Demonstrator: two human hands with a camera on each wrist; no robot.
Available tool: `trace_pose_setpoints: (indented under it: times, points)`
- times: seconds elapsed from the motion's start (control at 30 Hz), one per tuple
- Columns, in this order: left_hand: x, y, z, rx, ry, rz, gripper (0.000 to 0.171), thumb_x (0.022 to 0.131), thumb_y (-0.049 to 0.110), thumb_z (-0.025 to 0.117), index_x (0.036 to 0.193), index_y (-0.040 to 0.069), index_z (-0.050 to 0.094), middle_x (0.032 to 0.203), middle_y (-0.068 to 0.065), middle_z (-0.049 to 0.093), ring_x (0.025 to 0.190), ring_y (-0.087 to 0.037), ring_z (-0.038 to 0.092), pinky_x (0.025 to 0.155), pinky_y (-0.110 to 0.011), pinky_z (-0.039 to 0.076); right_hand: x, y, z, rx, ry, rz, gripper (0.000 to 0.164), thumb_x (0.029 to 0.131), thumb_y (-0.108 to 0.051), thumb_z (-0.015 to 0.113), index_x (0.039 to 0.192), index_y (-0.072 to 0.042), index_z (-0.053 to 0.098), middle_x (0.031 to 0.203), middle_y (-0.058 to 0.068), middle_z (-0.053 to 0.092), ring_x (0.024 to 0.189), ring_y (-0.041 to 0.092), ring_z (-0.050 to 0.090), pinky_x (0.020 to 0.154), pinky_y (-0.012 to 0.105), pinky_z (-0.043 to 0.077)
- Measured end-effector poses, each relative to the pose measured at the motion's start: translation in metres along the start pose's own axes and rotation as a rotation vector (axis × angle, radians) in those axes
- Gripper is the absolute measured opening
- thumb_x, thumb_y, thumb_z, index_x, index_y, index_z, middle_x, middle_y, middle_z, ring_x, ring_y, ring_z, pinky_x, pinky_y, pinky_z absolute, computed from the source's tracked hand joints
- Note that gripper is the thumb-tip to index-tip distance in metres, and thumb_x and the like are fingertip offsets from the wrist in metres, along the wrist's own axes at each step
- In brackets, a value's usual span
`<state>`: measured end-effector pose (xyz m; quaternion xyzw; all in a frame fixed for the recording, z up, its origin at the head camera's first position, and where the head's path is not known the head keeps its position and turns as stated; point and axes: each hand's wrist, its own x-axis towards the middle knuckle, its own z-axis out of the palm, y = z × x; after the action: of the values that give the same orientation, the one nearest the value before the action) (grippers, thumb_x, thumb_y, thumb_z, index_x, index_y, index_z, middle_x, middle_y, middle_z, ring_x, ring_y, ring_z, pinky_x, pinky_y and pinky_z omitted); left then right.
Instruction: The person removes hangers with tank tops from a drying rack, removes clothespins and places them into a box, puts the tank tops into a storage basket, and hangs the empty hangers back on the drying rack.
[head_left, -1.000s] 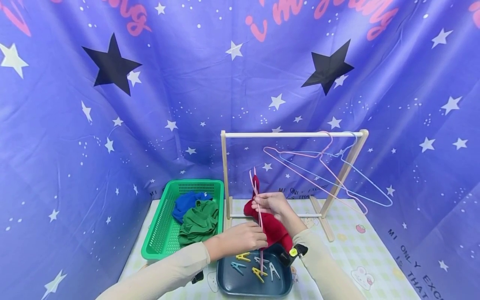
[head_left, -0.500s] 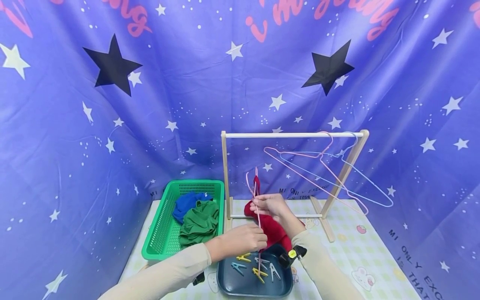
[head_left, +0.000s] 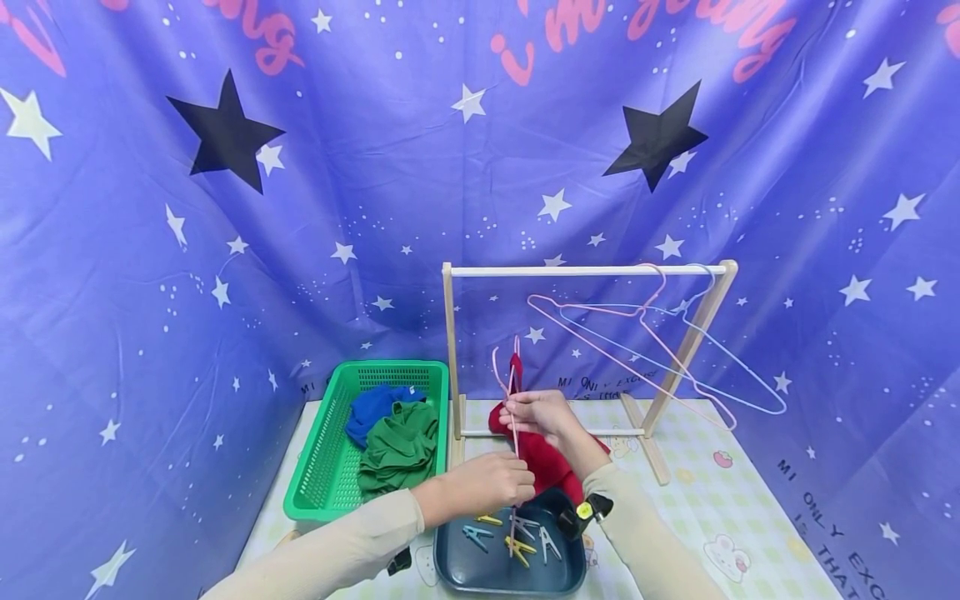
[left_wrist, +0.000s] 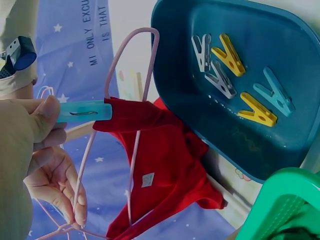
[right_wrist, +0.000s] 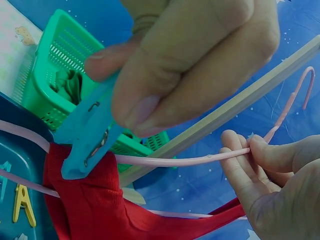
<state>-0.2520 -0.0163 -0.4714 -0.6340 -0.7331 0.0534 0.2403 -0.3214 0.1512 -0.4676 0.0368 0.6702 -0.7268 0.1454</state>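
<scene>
Between thumb and fingers, my left hand pinches a turquoise clothespin. The clothespin's tip bites over the edge of a red garment, where the cloth lies across the wire of a pink hanger. A small white label shows on the garment. My right hand holds the same hanger by thumb and fingertips, close below its hook, as the right wrist view shows. The hanger stands edge-on in the head view, its lower end over a dark tray.
Several yellow, grey and blue clothespins lie in the tray. A green basket at left holds a blue garment and a green garment. Behind stands a wooden rack with a pink hanger and a blue hanger on its bar.
The held hanger has turned slightly, its hook swinging left and its lower end shifting left over the tray. Both hands keep their hold and have barely moved.
</scene>
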Motion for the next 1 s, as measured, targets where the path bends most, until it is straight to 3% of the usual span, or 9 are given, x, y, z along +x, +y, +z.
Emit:
trace_pose_setpoints:
  times: [0.5, 0.73, 1.0]
  points:
    - [-0.002, 0.003, 0.000, 0.010, 0.057, 0.003, 0.011, 0.090, 0.012, 0.072, 0.089, 0.023, 0.072, 0.086, 0.013, 0.068, 0.085, -0.003, 0.063, 0.086, -0.017, 0.048, 0.002, 0.007, -0.005, 0.007, -0.014, -0.007, 0.033, 0.096, 0.010, 0.060, 0.125, 0.023, 0.056, 0.078, 0.005, 0.075, 0.068, 0.013, 0.074, 0.069, 0.028, 0.062]
    - [-0.005, 0.001, -0.005, -0.004, 0.056, -0.027, 0.011, 0.089, 0.012, 0.073, 0.086, 0.022, 0.070, 0.085, 0.012, 0.067, 0.085, -0.005, 0.062, 0.083, -0.018, 0.048, 0.002, 0.009, -0.006, -0.003, -0.010, 0.000, 0.030, 0.096, 0.007, 0.062, 0.122, 0.021, 0.059, 0.080, 0.007, 0.076, 0.070, 0.013, 0.075, 0.067, 0.027, 0.062]
    - [-0.010, -0.004, 0.000, 0.002, 0.064, -0.074, 0.009, 0.089, 0.016, 0.074, 0.084, 0.022, 0.070, 0.087, 0.012, 0.069, 0.085, -0.006, 0.063, 0.082, -0.018, 0.051, 0.002, 0.009, -0.007, -0.011, 0.001, 0.014, 0.031, 0.096, 0.008, 0.061, 0.124, 0.020, 0.059, 0.080, 0.007, 0.076, 0.069, 0.013, 0.075, 0.067, 0.027, 0.062]
